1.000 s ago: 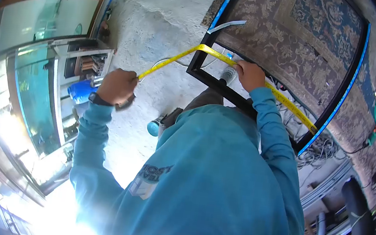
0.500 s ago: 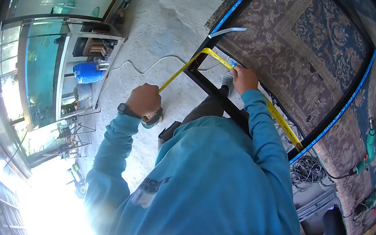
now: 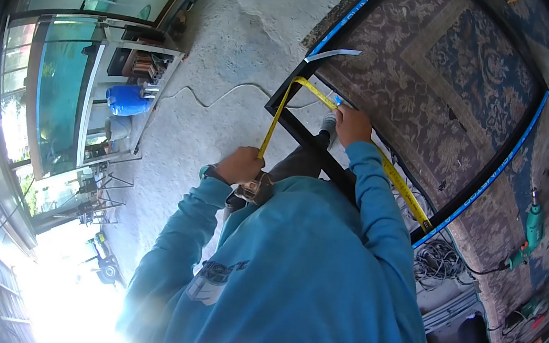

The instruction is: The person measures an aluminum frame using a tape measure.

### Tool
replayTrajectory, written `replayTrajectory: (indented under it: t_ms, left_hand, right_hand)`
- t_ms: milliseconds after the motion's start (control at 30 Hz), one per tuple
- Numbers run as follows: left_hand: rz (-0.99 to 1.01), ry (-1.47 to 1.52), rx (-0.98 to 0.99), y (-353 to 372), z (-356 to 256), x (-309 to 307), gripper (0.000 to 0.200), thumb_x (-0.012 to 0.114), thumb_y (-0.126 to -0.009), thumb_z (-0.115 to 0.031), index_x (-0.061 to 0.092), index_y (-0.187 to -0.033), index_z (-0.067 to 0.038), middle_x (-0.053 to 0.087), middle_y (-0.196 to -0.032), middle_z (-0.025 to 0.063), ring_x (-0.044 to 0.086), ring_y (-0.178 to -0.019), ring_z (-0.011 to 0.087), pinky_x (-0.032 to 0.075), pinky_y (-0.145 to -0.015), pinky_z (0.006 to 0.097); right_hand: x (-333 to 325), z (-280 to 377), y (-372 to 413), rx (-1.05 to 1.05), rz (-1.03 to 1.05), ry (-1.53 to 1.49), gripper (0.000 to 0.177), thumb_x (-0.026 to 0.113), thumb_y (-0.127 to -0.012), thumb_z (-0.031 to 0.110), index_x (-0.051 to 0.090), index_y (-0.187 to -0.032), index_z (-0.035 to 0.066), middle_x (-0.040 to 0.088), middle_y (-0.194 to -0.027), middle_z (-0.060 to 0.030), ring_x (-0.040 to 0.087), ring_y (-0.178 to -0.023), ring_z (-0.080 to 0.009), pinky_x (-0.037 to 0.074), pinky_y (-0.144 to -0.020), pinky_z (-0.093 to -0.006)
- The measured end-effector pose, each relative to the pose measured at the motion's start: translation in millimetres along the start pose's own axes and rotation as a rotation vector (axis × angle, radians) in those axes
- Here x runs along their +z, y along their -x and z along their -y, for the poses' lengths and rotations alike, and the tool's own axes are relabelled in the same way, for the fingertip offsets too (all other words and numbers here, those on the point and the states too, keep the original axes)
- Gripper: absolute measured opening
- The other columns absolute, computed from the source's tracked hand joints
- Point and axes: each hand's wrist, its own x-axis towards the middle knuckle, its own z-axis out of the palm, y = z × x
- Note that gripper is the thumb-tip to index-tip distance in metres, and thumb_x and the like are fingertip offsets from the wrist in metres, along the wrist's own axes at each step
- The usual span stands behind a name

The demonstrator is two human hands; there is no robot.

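A yellow measuring tape (image 3: 405, 189) runs along one side of a black frame (image 3: 316, 148), bends over near the frame's corner and drops toward my left side. My left hand (image 3: 240, 165) is closed on the tape's near end, in front of my body. My right hand (image 3: 352, 127) pinches the tape against the frame's side, between the corner and the far end. The tape's other end lies near the frame's lower right corner. Blue printed film (image 3: 505, 171) lines the frame's outer edges, and a loose strip (image 3: 333, 55) sticks out near the upper left.
A patterned carpet (image 3: 433, 74) lies under the frame. At the right are a green drill (image 3: 534, 223) and coiled cable (image 3: 439, 261). Glazed panels (image 3: 62, 102) and a shelf with a blue container (image 3: 128, 101) stand left. A white cable (image 3: 218, 98) crosses the floor.
My left hand has moved right and slightly down, closer to my body, bringing the hanging tape nearer to vertical. My right hand remains on the tape; the view has shifted slightly.
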Motion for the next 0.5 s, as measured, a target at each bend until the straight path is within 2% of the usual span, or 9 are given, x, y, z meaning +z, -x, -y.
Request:
replayTrajectory:
  t_ms: [100,233,333,433,500]
  left_hand:
    - [0.017,0.049,0.234,-6,6,18,0.037,0.055,-0.084,-0.028,0.068,-0.093,0.005,0.066,-0.094,0.0267,0.064,-0.088,0.0416,0.051,-0.078,0.0464]
    - [0.005,0.3,-0.022,-15,7,36,0.035,0.058,-0.084,-0.029,0.069,-0.09,0.004,0.067,-0.083,0.0197,0.065,-0.076,0.0342,0.05,-0.072,0.041]
    - [0.019,0.43,-0.05,-14,0,42,0.031,0.058,-0.084,-0.025,0.068,-0.091,0.004,0.067,-0.077,0.0149,0.064,-0.071,0.0263,0.05,-0.069,0.0374]
    - [0.072,0.573,-0.098,-9,-16,45,0.025,0.055,-0.086,-0.018,0.068,-0.093,0.003,0.066,-0.08,0.0073,0.06,-0.072,0.0163,0.048,-0.068,0.0296]
    - [0.072,0.652,-0.116,-4,-30,43,0.024,0.054,-0.087,-0.017,0.067,-0.095,0.002,0.065,-0.082,0.0068,0.06,-0.072,0.0157,0.048,-0.068,0.0284]
  right_hand:
    - [4,0,1,-0.022,-0.035,-0.01,0.023,0.053,-0.096,0.031,0.067,-0.097,0.012,0.069,-0.085,-0.014,0.067,-0.081,-0.0344,0.054,-0.071,-0.0461]
    - [-2,3,4,0.01,-0.004,-0.011,0.022,0.054,-0.095,0.031,0.066,-0.096,0.014,0.068,-0.083,-0.0136,0.066,-0.079,-0.0347,0.052,-0.069,-0.0477]
    - [1,3,3,0.017,-0.002,-0.027,0.02,0.055,-0.094,0.03,0.066,-0.095,0.014,0.068,-0.084,-0.0135,0.066,-0.08,-0.0354,0.052,-0.07,-0.0483]
    - [2,0,0,0.013,-0.021,-0.06,0.02,0.055,-0.093,0.03,0.065,-0.093,0.013,0.068,-0.085,-0.0145,0.065,-0.079,-0.0366,0.051,-0.07,-0.0492]
    - [3,0,-2,-0.021,-0.066,-0.113,0.024,0.055,-0.093,0.032,0.064,-0.091,0.01,0.067,-0.086,-0.0165,0.063,-0.078,-0.039,0.05,-0.069,-0.0507]
